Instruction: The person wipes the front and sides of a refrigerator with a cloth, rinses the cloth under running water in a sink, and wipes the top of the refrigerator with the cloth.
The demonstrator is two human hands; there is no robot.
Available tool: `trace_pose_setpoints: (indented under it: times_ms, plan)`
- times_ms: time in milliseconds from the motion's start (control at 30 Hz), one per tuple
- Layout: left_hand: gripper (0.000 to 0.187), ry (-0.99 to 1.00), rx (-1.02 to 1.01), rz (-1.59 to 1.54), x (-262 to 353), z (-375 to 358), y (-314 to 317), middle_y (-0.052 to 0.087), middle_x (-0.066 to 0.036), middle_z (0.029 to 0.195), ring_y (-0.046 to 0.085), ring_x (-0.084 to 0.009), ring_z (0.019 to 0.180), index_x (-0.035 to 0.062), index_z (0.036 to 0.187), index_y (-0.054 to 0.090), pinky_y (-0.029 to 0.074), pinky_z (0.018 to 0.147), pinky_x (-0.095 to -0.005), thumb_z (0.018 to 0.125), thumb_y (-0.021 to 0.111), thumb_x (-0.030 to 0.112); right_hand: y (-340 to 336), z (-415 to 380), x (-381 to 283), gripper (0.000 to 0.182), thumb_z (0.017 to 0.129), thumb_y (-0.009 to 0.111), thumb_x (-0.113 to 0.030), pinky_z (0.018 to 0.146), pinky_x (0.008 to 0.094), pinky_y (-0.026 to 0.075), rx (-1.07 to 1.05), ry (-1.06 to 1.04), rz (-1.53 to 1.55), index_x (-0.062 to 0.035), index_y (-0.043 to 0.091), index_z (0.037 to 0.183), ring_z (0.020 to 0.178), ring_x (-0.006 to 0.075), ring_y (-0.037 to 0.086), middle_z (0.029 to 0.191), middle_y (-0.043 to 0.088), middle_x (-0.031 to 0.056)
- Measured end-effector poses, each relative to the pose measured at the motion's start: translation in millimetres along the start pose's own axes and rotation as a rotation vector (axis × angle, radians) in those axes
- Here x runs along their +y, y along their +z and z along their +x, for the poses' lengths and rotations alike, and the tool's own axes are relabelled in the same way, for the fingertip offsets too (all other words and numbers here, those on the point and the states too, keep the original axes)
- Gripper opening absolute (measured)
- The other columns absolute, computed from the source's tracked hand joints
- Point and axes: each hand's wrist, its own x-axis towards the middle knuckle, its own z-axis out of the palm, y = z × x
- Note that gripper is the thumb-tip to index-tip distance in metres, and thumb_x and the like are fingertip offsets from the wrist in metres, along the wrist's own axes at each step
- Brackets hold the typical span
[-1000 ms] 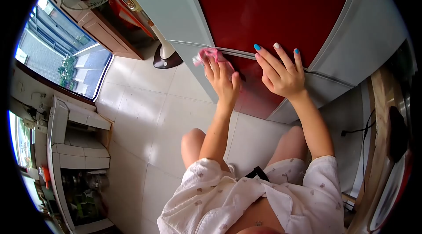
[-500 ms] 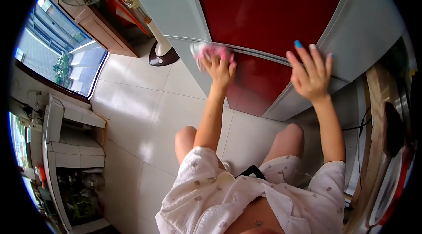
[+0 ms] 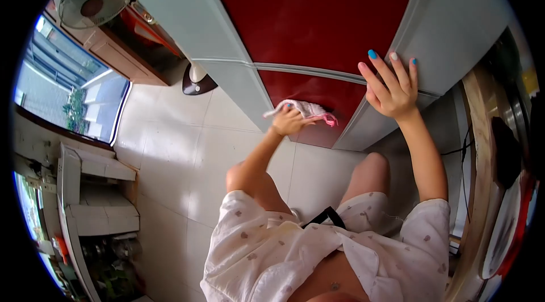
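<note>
A tall fridge with red glossy doors (image 3: pixel 318 24) and grey sides stands in front of me. My left hand (image 3: pixel 288 122) grips a pink and white cloth (image 3: pixel 309 110) and holds it against the lower red door near its left edge. My right hand (image 3: pixel 390 87) rests with spread fingers on the right edge of the fridge, at the seam between the upper and lower doors. Its nails are painted blue and white.
A standing fan (image 3: pixel 91 7) with a dark base (image 3: pixel 196 83) stands left of the fridge, beside a wooden cabinet (image 3: pixel 113 55). A large window (image 3: pixel 68 97) lies to the left over a pale tiled floor (image 3: pixel 176 154). A wooden shelf (image 3: pixel 482 131) stands at the right.
My left hand has dropped with the cloth from the door seam down to the lower red door. My right hand stays on the fridge's right edge. The view has shifted slightly.
</note>
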Motion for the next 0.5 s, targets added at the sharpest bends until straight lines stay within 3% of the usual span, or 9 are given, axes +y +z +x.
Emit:
trace_pose_setpoints:
  times_ms: [67, 133, 200, 233, 267, 333, 400, 433, 500]
  plan:
    - [0.042, 0.117, 0.030, 0.076, -48.7, 34.5, -31.7, 0.046, 0.000, 0.108, 0.038, -0.0201, 0.108, 0.0435, 0.114, 0.047, 0.024, 0.088, -0.0564, 0.076, 0.040, 0.060, -3.0, 0.7, -0.8, 0.033, 0.075, 0.043, -0.014, 0.101, 0.0430, 0.023, -0.010, -0.018, 0.019, -0.0190, 0.059, 0.103, 0.111, 0.0202, 0.043, 0.113, 0.054, -0.0024]
    - [0.045, -0.021, 0.214, 0.198, -78.5, 83.5, -55.3, 0.037, -0.002, 0.121, 0.024, -0.0272, 0.122, 0.0419, 0.117, 0.044, 0.012, 0.094, -0.0610, 0.078, 0.033, 0.062, -1.9, 0.8, -0.2, 0.035, 0.074, 0.042, -0.012, 0.101, 0.0429, 0.023, -0.003, -0.015, -0.005, -0.0177, 0.058, 0.105, 0.113, 0.0205, 0.043, 0.112, 0.055, -0.0021]
    - [0.044, -0.083, 0.246, 0.202, -73.9, 123.8, -75.5, 0.040, 0.004, 0.115, 0.033, -0.0280, 0.112, 0.0438, 0.117, 0.043, 0.015, 0.091, -0.0615, 0.079, 0.033, 0.061, -0.6, 1.0, -0.4, 0.023, 0.079, 0.051, -0.015, 0.100, 0.0418, 0.025, 0.044, -0.024, 0.029, -0.0136, 0.058, 0.101, 0.109, 0.0187, 0.046, 0.107, 0.058, -0.0026]
    - [0.045, -0.068, 0.209, 0.176, -67.5, 120.9, -71.8, 0.038, 0.005, 0.120, 0.029, -0.0292, 0.117, 0.0437, 0.119, 0.042, 0.008, 0.093, -0.0639, 0.078, 0.033, 0.061, -0.1, -0.3, -0.5, 0.020, 0.078, 0.056, -0.017, 0.100, 0.0410, 0.026, 0.071, -0.003, 0.076, -0.0119, 0.058, 0.097, 0.106, 0.0175, 0.048, 0.104, 0.059, -0.0025]
    - [0.046, -0.025, 0.252, 0.221, -59.7, 112.6, -56.0, 0.036, 0.004, 0.125, 0.028, -0.0285, 0.119, 0.0432, 0.121, 0.039, 0.013, 0.093, -0.0629, 0.079, 0.034, 0.060, 0.5, -3.3, 1.8, 0.018, 0.077, 0.056, -0.014, 0.099, 0.0409, 0.027, 0.088, 0.002, 0.118, -0.0108, 0.058, 0.095, 0.105, 0.0173, 0.050, 0.102, 0.060, -0.0010]
    - [0.051, 0.282, 0.165, 0.156, -34.9, 116.2, -45.0, 0.023, -0.004, 0.137, 0.007, -0.0295, 0.129, 0.0342, 0.127, 0.035, 0.010, 0.094, -0.0621, 0.082, 0.029, 0.058, 3.6, -1.0, 2.4, 0.018, 0.077, 0.057, -0.013, 0.099, 0.0409, 0.029, 0.116, 0.016, 0.141, -0.0097, 0.058, 0.094, 0.103, 0.0173, 0.051, 0.101, 0.061, 0.0002]
    - [0.053, 0.669, 0.233, 0.310, -0.6, 124.7, -25.8, 0.020, -0.006, 0.138, 0.015, -0.0231, 0.128, 0.0233, 0.130, 0.032, 0.022, 0.097, -0.0471, 0.085, 0.032, 0.051, 5.0, -2.5, 4.6, 0.016, 0.077, 0.055, -0.012, 0.099, 0.0390, 0.030, 0.132, 0.016, 0.164, -0.0078, 0.059, 0.092, 0.104, 0.0172, 0.051, 0.101, 0.060, 0.0015]
    - [0.052, 0.820, 0.265, 0.416, 18.3, 122.7, -12.6, 0.022, -0.005, 0.137, 0.018, -0.0218, 0.125, 0.0233, 0.129, 0.034, 0.023, 0.097, -0.0455, 0.085, 0.033, 0.050, 5.1, -4.6, 6.7, 0.016, 0.078, 0.055, -0.011, 0.099, 0.0383, 0.030, 0.106, 0.002, 0.194, -0.0075, 0.059, 0.092, 0.104, 0.0173, 0.050, 0.103, 0.060, 0.0019]
    - [0.050, 0.937, 0.222, 0.491, 32.3, 108.6, 7.6, 0.027, -0.004, 0.133, 0.025, -0.0193, 0.121, 0.0231, 0.128, 0.036, 0.024, 0.096, -0.0424, 0.085, 0.034, 0.049, 3.7, -6.4, 13.2, 0.016, 0.079, 0.052, -0.010, 0.098, 0.0364, 0.032, 0.065, -0.035, 0.250, -0.0067, 0.058, 0.093, 0.107, 0.0179, 0.048, 0.107, 0.057, 0.0033]
